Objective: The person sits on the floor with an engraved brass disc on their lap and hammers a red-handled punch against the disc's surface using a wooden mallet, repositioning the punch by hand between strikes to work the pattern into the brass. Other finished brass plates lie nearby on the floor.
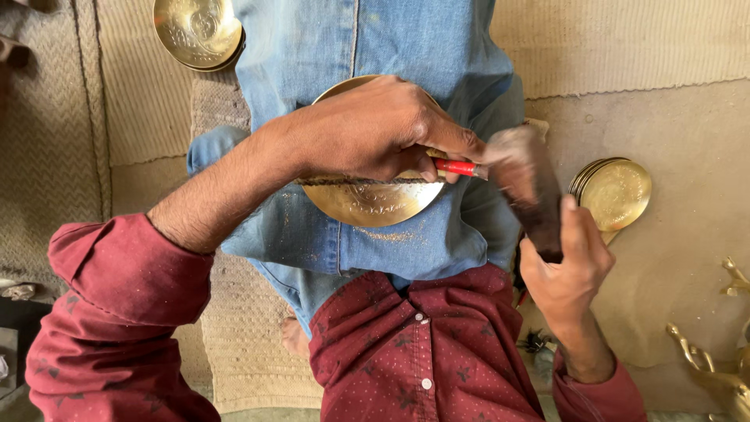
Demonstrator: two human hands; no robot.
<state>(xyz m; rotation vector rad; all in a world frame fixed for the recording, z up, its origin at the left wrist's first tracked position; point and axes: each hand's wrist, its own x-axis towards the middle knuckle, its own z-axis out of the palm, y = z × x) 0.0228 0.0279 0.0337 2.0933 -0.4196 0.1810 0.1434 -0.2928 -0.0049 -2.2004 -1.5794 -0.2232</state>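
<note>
Brass plate: gold and round, the brass plate [372,202] rests on the blue jeans [367,242] over the person's lap, with a pattern cut into its face.
Floor mat: a woven tan floor mat [141,94] lies under the legs.
Other plates: one gold plate [198,31] lies on the mat near the top, and a small stack of plates [615,193] sits well to the right.
Left hand: the left hand [375,129] lies over the plate, its grip pinching a thin red tool [457,167]. Keep the tip down on the metal and press the plate so it does not slide.
Right hand: the right hand [566,262] has its grip wrapped around a dark wooden mallet [527,187], which looks blurry. I think small, even taps are best, straight onto the tool's end.
Gold dust: tiny shiny bits [387,234] lie on the jeans just under the plate.
</note>
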